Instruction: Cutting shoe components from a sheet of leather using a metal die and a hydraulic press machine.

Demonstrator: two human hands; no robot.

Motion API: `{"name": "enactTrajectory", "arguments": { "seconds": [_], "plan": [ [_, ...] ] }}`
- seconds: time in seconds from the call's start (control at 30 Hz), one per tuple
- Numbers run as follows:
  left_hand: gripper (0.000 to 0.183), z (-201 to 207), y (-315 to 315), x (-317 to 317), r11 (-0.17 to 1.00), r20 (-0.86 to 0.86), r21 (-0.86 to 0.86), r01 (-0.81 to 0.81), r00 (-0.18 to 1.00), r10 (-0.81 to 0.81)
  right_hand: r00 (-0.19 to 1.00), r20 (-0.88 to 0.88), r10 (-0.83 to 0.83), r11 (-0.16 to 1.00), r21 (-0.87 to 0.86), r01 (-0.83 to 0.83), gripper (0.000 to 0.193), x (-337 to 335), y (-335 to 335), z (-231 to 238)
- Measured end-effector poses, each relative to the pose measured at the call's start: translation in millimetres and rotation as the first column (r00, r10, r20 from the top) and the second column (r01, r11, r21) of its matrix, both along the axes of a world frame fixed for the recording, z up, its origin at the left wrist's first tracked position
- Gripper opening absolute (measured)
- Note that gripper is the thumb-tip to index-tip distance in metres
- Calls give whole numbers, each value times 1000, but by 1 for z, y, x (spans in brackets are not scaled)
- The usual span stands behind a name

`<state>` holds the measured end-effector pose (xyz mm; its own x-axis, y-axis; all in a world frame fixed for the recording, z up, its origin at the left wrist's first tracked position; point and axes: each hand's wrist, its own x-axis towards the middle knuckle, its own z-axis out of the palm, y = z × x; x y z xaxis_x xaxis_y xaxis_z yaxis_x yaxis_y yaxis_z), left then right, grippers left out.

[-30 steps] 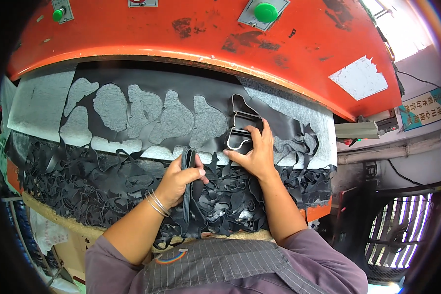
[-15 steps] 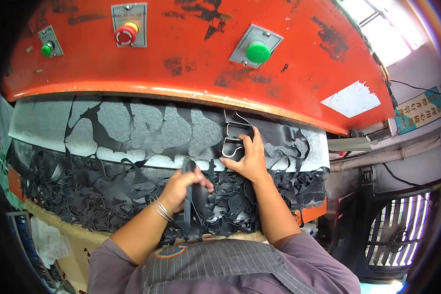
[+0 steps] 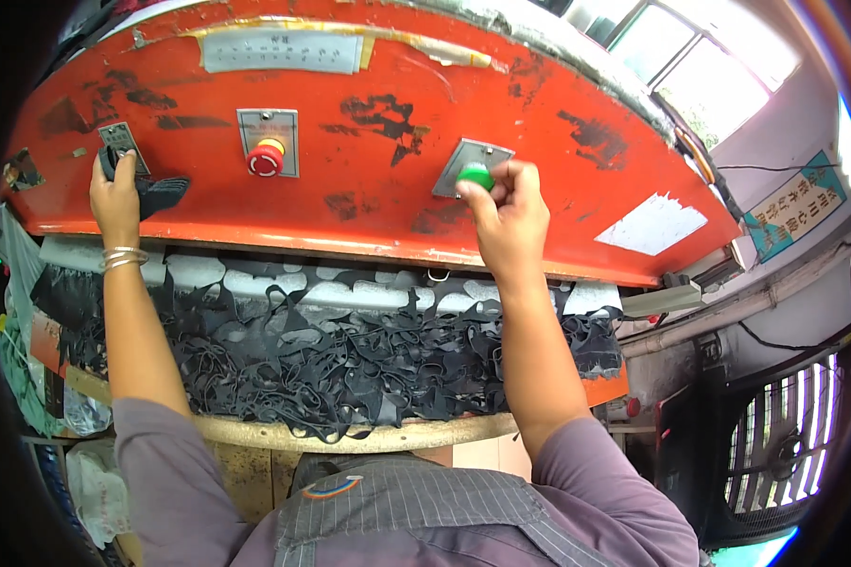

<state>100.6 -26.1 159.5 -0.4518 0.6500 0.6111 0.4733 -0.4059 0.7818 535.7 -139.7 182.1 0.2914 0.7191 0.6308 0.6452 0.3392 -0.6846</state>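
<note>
both hands have risen since the earlier frames: the left hand [image 3: 116, 197] has left its place low over the scraps for the left end of the red machine panel [image 3: 369, 213], and the right hand [image 3: 517, 213] has let go of the metal cutter and gone up to a green button [image 3: 476, 176]. more of the panel shows now.

the left hand is closed, gripping a stack of dark cut pieces [image 3: 164, 197], whose layered end sticks out to the right in front of the panel. its fingertips lie over a small grey plate [image 3: 130, 149]; i cannot tell whether they push anything there. two silvery bangles [image 3: 125, 257] ring that wrist.

the right hand is half curled, thumb and bent fingers about the green button; whether they pinch it or only press it, i cannot tell. between the two hands, nearer the right one, a red knob on a yellow collar [image 3: 265, 159] stands out from the panel.

of the metal cutter [image 3: 438, 277], just a bright curve of the rim shows below the panel's lower edge, left of the right forearm; the rest is hidden. dark sheet with cut-out gaps lies there over a whitish board [image 3: 593, 300]. nearer the person, tangled dark scraps [image 3: 340, 354] heap up behind a pale curved ledge [image 3: 425, 436].
</note>
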Motion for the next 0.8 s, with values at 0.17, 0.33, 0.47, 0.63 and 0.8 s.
{"name": "enactTrajectory", "arguments": {
  "seconds": [0.17, 0.33, 0.47, 0.63, 0.8],
  "plan": [
    [17, -35, -120, 59, 863, 71, -283, 419, 906, -417, 971, 155, 181, 919, -379, -111, 39, -4, -99, -55],
    [27, -80, -245, 161, 438, -220, -714, 546, 419, -881, 644, 327, 692, 560, -806, -192, 55, -31, -188, -100],
    [25, -99, -286, 201, 586, -466, -661, 469, 356, -810, 614, 533, 582, 728, -678, -101, 48, -49, -211, -134],
    [23, -95, -281, 213, 617, -486, -673, 407, 385, -784, 680, 535, 501, 772, -631, -73, 42, -42, -201, -133],
    [22, -83, -266, 214, 575, -458, -728, 374, 358, -813, 651, 505, 567, 746, -650, -146, 41, -33, -187, -133]
  ]
}}
